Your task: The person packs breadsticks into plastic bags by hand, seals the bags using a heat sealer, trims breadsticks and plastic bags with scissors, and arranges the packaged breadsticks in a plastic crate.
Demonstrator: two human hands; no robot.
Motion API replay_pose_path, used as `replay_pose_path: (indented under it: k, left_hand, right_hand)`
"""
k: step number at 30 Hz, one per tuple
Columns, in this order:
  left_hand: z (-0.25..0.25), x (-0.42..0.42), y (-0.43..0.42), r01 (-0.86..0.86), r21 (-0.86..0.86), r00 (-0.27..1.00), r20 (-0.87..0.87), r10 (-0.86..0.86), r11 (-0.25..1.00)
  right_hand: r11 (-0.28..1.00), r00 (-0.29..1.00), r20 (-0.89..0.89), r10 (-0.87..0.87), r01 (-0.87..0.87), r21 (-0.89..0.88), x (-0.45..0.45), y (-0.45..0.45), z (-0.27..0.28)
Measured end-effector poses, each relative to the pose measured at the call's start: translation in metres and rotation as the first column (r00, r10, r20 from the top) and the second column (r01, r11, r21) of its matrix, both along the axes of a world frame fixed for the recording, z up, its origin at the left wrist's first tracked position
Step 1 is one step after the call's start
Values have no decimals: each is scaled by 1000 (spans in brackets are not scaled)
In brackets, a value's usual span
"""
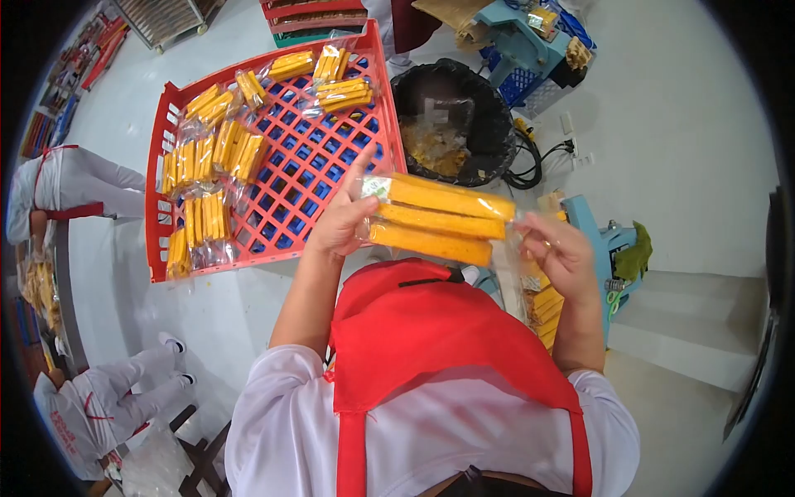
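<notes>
A clear plastic bag of thick yellow-orange sticks (447, 211) is held up in front of my red apron. My left hand (341, 219) grips its left end beside a white and green label, thumb on top and index finger stretched along the far side. At the other end, my right hand (561, 253) pinches the loose plastic between thumb and fingers. Beyond my left hand is a red lattice crate (385, 108) holding several similar bags (236, 149), mostly along its left and far sides. More yellow sticks (545, 311) show below my right hand, partly hidden by the forearm.
A bin lined with a black bag (414, 79) holds plastic scraps beside the crate. Blue machines (530, 37) and a black cable (530, 170) are at the right. Two people in white (116, 406) work at the left. Stacked crates (315, 18) stand at the back.
</notes>
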State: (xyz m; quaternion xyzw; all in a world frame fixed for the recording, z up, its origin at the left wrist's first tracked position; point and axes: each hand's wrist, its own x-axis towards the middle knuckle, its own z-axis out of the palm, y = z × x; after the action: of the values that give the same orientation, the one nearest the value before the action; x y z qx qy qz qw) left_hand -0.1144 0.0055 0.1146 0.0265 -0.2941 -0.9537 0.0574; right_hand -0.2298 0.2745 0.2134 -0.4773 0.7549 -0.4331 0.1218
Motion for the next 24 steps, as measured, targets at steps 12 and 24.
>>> replay_pose_path:
  k: [12,24]
  left_hand:
    - [-9,-7,1,158,85,979,113,-167,984]
    - [-21,-13,-11,178,302,975,73,-209,937]
  right_hand:
    - [985,994,43,103,-108,132,-7,-10,-2]
    - [873,901,246,357,-415,256,-17,-40,0]
